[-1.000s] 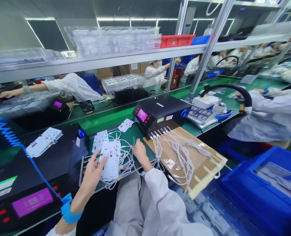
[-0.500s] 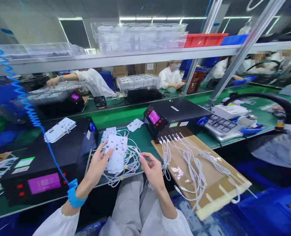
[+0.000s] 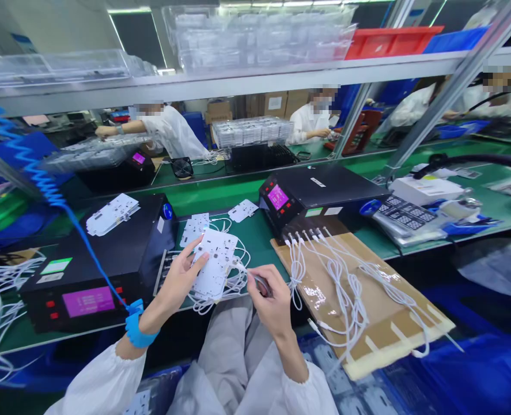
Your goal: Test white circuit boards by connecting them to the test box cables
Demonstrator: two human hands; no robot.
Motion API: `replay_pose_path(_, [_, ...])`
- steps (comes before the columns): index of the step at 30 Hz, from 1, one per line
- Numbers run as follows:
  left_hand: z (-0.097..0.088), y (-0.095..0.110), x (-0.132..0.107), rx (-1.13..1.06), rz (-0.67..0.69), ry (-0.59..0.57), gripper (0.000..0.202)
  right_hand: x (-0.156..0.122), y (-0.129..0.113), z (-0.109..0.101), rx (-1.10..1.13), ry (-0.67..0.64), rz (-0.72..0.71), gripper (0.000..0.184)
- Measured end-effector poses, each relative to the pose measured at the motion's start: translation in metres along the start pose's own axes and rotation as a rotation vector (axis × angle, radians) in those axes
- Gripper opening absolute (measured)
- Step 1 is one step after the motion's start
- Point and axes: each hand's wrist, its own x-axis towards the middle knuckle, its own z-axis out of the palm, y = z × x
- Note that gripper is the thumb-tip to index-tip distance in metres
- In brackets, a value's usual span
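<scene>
My left hand [image 3: 181,281] is closed on the left edge of a white circuit board [image 3: 215,253], thumb on its face; more boards seem to lie under it. A blue wrist strap [image 3: 139,324] circles that wrist. Close to the board's right edge, my right hand [image 3: 270,297] pinches a white cable [image 3: 240,266]. Its plug end meets the board's edge; whether it is seated I cannot tell. Coiled white cables [image 3: 207,304] lie beneath the boards. Just behind is another white board [image 3: 195,226], and a separate one [image 3: 242,210] lies farther back.
Black testers with lit screens stand left [image 3: 95,259] and right [image 3: 320,190]; several boards [image 3: 112,214] rest on the left one. White cables hang over a brown cardboard sheet [image 3: 385,314]. Overhead runs a shelf [image 3: 238,80]. Co-workers [image 3: 311,121] sit across the bench.
My right hand has brought the cable's plug up to the board's right edge. The board in my left hand has turned and shifted slightly right in view. The camera view has tilted down.
</scene>
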Motion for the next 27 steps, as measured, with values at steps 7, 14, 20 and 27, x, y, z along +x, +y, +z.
replay_pose_path(7, [0.0,0.002,-0.002,-0.013,-0.011,-0.012,0.097,0.001,-0.001,-0.002,-0.077,0.009,-0.061,0.009])
replay_pose_path(14, [-0.003,-0.001,-0.001,0.008,0.036,-0.012,0.091,-0.003,-0.003,-0.004,-0.118,-0.077,-0.128,0.012])
replay_pose_path(20, [-0.008,-0.003,-0.001,0.123,0.025,-0.072,0.085,-0.006,0.001,-0.008,-0.13,-0.087,-0.159,0.016])
replay_pose_path(27, [-0.009,-0.006,-0.002,0.206,0.009,-0.113,0.082,-0.015,0.0,-0.004,-0.063,-0.063,-0.077,0.013])
